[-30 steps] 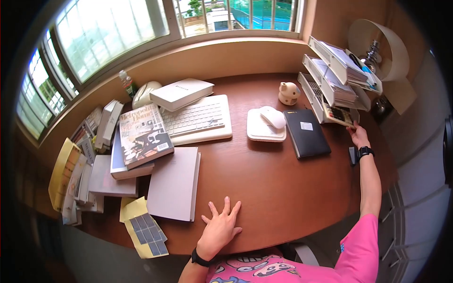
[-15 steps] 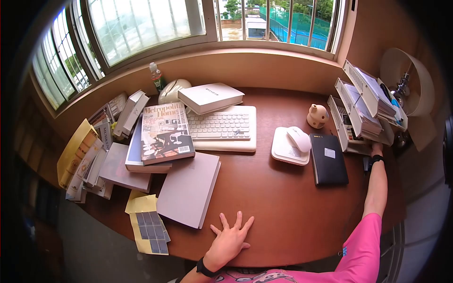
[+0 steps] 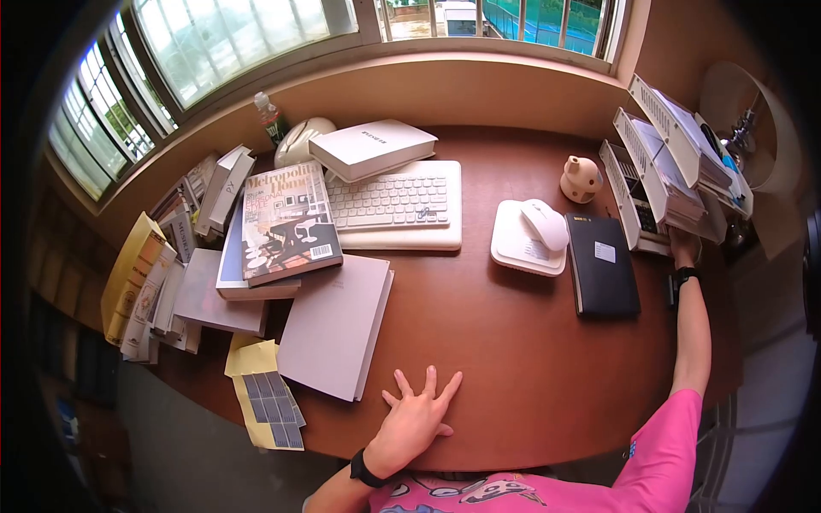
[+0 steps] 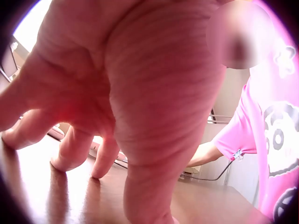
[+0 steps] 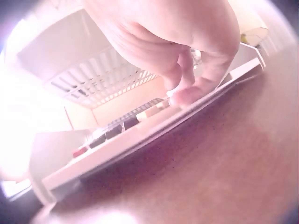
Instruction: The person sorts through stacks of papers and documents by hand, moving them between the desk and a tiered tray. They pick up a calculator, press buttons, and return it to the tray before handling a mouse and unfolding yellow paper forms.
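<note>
My left hand (image 3: 414, 426) rests on the brown desk near its front edge, fingers spread and fingertips on the wood. At the right, my right hand (image 3: 684, 246) reaches into the lowest level of a white tiered letter tray (image 3: 623, 184). Inside that level lies a calculator (image 5: 114, 133) with dark, red and cream keys. In the right wrist view, my thumb and curled fingers (image 5: 184, 97) pinch the calculator's near end, just above the tray's front lip. The upper tray levels hide part of the calculator in the head view.
A black notebook (image 3: 603, 274), a mouse (image 3: 544, 224) on a white square device and a small cream figurine (image 3: 581, 178) stand left of the tray. A keyboard (image 3: 398, 205) and several stacked books (image 3: 333, 325) fill the left side. A lamp (image 3: 753, 128) stands behind the tray.
My right hand has moved forward into the lowest tray level, and the calculator that stuck out at its front has gone further in. My left hand has stayed on the desk.
</note>
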`<state>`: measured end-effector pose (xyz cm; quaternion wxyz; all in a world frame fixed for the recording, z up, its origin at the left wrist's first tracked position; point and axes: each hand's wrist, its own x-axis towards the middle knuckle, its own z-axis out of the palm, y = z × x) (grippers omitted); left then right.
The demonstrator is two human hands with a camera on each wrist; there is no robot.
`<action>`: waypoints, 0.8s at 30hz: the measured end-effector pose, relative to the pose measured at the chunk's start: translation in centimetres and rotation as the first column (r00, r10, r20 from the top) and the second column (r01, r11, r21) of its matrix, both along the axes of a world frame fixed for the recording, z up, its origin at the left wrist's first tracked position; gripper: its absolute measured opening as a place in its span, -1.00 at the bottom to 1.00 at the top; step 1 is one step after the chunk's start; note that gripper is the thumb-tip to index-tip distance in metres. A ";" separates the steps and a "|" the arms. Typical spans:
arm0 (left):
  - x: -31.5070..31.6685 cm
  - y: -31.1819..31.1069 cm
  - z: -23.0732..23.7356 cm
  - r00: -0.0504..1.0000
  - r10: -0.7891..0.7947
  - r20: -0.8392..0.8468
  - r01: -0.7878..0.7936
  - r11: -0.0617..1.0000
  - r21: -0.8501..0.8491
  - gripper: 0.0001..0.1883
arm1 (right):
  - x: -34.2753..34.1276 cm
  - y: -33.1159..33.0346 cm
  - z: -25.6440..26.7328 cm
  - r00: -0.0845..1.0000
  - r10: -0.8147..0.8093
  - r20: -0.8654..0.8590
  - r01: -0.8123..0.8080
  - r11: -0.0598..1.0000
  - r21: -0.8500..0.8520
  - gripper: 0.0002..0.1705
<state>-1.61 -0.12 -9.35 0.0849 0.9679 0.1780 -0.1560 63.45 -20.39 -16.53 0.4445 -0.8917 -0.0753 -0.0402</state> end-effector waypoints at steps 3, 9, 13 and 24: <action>0.2 0.3 0.1 0.999 -0.043 -0.011 0.044 0.999 0.016 -0.06 | -1.4 -1.0 0.6 0.995 0.071 0.067 -0.045 0.944 -0.326 -0.32; 0.9 0.9 0.9 0.995 -0.095 -0.021 0.095 0.995 -0.007 -0.10 | -24.1 5.1 7.8 0.878 0.476 0.054 -0.374 0.751 -0.545 0.00; 0.2 1.5 1.2 0.994 -0.108 -0.023 0.106 0.992 -0.070 -0.12 | -31.4 7.7 7.1 0.817 0.522 -0.244 -0.494 0.415 -0.764 0.18; 2.8 3.8 4.6 0.983 -0.185 -0.018 0.160 0.893 -0.420 -0.21 | -30.6 10.3 7.7 0.829 0.393 -0.399 -0.530 0.322 -0.785 0.15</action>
